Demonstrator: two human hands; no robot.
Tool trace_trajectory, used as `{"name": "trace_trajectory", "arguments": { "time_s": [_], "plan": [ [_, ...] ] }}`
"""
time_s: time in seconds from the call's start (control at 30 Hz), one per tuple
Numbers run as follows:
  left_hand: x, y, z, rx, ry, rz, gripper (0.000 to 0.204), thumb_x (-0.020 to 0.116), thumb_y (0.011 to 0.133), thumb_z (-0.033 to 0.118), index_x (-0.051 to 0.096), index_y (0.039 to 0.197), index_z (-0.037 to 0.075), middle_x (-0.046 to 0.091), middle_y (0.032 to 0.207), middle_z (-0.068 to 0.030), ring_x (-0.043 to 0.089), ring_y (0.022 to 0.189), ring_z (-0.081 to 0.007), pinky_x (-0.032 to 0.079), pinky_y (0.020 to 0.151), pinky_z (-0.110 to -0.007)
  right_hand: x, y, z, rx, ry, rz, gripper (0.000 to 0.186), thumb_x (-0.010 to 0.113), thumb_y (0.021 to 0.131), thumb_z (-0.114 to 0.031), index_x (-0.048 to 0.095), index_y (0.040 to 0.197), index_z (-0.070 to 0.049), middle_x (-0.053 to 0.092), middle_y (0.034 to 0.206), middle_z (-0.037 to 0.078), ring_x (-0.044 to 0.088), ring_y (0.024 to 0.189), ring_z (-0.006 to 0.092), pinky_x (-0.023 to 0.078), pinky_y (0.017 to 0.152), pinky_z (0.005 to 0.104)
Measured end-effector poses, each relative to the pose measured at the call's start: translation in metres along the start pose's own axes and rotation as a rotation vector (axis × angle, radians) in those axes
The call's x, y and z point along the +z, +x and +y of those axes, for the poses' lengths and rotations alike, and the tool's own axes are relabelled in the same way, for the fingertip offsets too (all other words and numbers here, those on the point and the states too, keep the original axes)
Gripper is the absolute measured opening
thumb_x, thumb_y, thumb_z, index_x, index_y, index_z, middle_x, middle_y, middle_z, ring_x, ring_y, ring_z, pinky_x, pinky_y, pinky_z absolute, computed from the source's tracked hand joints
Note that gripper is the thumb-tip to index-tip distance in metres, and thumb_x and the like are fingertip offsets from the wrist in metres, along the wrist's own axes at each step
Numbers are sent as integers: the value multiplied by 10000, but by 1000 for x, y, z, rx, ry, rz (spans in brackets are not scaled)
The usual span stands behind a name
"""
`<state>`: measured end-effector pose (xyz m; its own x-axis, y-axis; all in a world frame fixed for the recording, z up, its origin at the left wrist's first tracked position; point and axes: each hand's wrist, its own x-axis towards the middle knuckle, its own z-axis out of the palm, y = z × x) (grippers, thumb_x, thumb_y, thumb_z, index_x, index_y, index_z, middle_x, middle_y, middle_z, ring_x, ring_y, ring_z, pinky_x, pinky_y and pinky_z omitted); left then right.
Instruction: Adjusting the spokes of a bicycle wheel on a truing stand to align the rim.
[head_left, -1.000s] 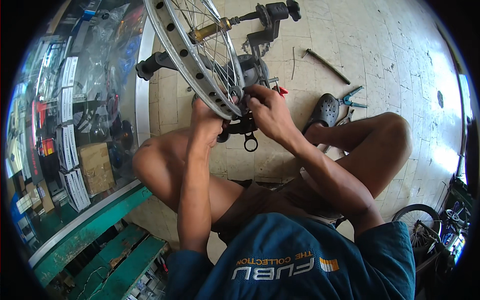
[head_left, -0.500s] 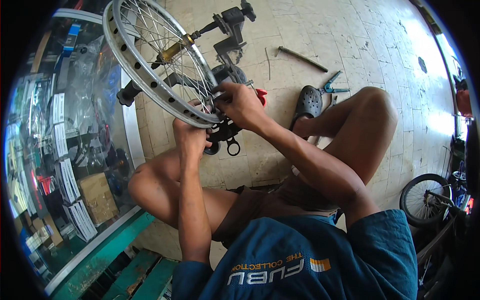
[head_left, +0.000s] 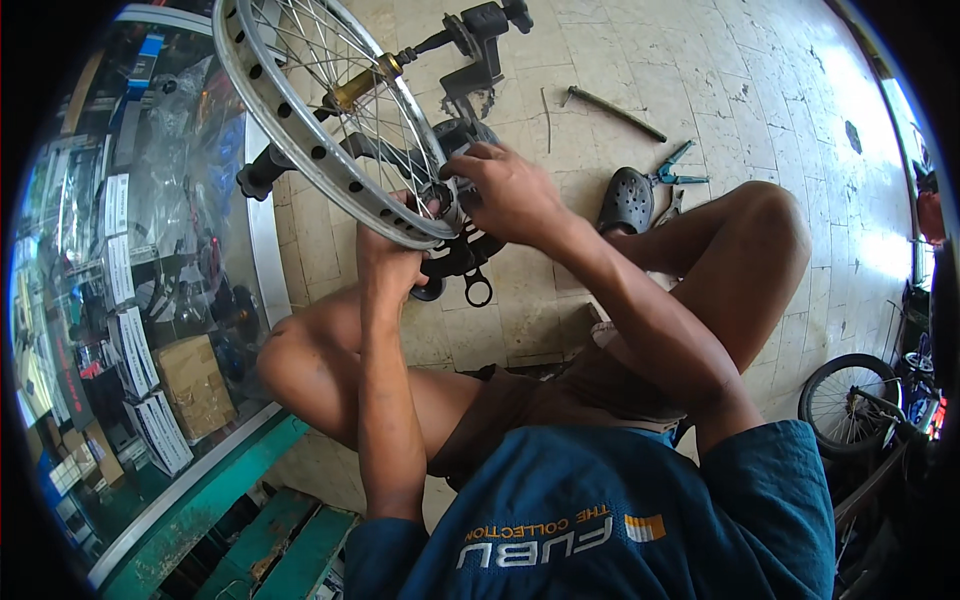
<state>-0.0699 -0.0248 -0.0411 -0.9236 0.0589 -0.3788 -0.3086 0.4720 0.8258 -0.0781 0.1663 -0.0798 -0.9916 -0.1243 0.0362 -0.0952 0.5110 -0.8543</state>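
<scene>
I sit on a pale tiled floor point(head_left: 760, 110) in a bicycle shop, a glass display case point(head_left: 130, 300) to my left.

My left hand point(head_left: 392, 262) comes up from below and is closed around the lower edge of the wheel rim point(head_left: 300, 130), thumb pressed against the metal. My right hand point(head_left: 508, 192) sits just to the right of it, fingers curled in on something small where the spokes point(head_left: 390, 130) meet the rim; what it pinches I cannot tell. To do this well, I think the left should keep the wheel from turning while the right works in small, even twists, so no spoke is pulled harder than its neighbours.

The wheel leans up and away to the left of both hands, its brass-coloured hub point(head_left: 357, 88) above them, carried in a dark stand point(head_left: 470, 45). Just under my hands lies a black wrench point(head_left: 470, 270). Further right are a dark clog point(head_left: 626, 198), blue-handled pliers point(head_left: 675, 170) and a metal rod point(head_left: 615, 112). Well off to the lower right stands another bicycle wheel point(head_left: 850, 400).
</scene>
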Motion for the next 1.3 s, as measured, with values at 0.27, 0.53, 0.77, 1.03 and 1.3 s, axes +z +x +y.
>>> {"name": "trace_trajectory", "arguments": {
  "time_s": [0.27, 0.53, 0.77, 1.03, 1.3],
  "plan": [
    [-2, -6, 9, -37, -156, 21, 258, 745, 926, 163, 645, 1122, 29, 641, 750, -53, 514, 573, -106, 463, 490, -308, -8, 13, 14, -267, -574, -174, 206, 647, 831, -131, 775, 994, -129, 756, 986, 114, 700, 929, 283, 508, 830, 422],
    [-12, -5, 4, -30, -183, -27, 193, 730, 921, 143, 651, 1059, 33, 638, 743, -42, 524, 589, -100, 445, 497, -288, -21, 26, 16, -140, -372, -343, 177, 656, 835, -121, 786, 950, -156, 766, 963, 54, 706, 876, 252, 509, 837, 417],
    [-1, 3, -4, 25, -252, 7, 281, 786, 886, 174, 657, 1087, 25, 655, 776, -60, 542, 627, -120, 469, 529, -316, -36, 28, 45, -313, -202, -192, 177, 676, 812, -106, 792, 935, -155, 766, 903, 71, 704, 792, 271, 538, 785, 391],
    [9, 12, -11, 92, -321, 41, 382, 849, 845, 208, 663, 1118, 17, 675, 815, -81, 564, 671, -143, 496, 565, -349, -93, 2, 97, 235, -385, -365, 223, 714, 800, -194, 774, 985, -85, 759, 858, 98, 657, 709, 291, 541, 726, 423],
    [13, 3, 5, 91, -115, 167, 472, 870, 822, 239, 658, 1171, 2, 677, 896, -108, 574, 766, -194, 517, 623, -463, -42, -5, 41, 75, -86, 4, 258, 658, 843, -145, 766, 1061, -58, 761, 883, 134, 674, 713, 312, 546, 705, 418]
  ]
}}
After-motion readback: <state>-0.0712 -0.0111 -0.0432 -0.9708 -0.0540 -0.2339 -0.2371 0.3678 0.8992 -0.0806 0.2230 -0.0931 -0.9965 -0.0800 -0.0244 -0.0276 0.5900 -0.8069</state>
